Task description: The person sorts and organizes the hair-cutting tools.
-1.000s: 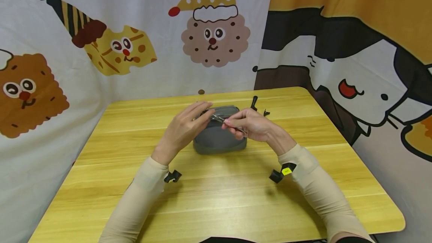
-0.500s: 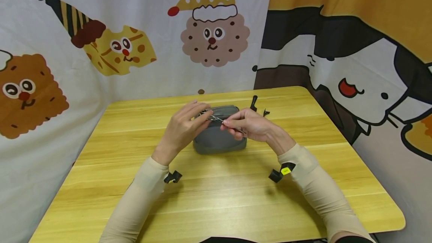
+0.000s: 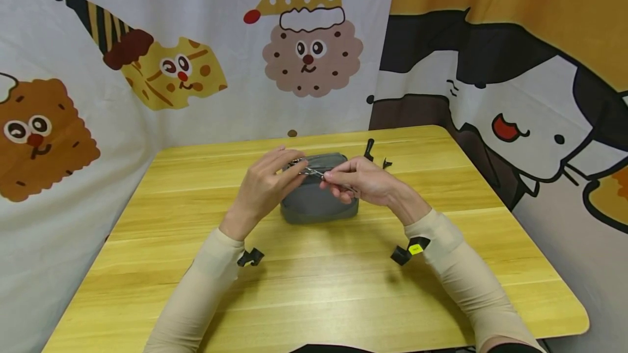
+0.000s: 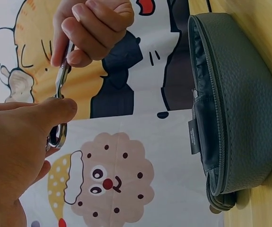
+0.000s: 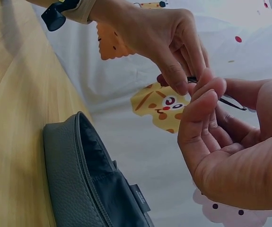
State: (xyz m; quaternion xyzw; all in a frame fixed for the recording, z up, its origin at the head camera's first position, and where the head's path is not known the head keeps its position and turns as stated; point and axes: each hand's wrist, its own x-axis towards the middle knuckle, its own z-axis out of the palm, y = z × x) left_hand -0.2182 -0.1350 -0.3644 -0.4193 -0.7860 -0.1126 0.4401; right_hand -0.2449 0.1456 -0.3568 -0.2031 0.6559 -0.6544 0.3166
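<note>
Both hands hold one pair of small silver scissors (image 3: 314,172) in the air, overlapping the grey pouch in the head view. My left hand (image 3: 265,185) pinches the looped handle end between thumb and fingers, as the left wrist view shows with the shiny loop (image 4: 59,136) below the thumb. My right hand (image 3: 367,181) pinches the other end with thumb and fingertips; a slim dark tip (image 5: 233,104) pokes out past the fingers in the right wrist view. The grey leather-look pouch (image 3: 319,205) stands upright on the table, its zip open and dark lining (image 5: 98,151) showing.
Behind the pouch, toward the table's back right, lie a black handle-like piece (image 3: 369,149) and a smaller black piece (image 3: 387,164). Black mounts (image 3: 251,256) are strapped at both wrists. A cartoon-print curtain (image 3: 196,124) hangs beyond the wooden table (image 3: 314,298).
The left hand has shifted very slightly left, and more of the scissors' handle loops shows by its fingers. The right hand keeps its pinch, and the pouch stays in place.
</note>
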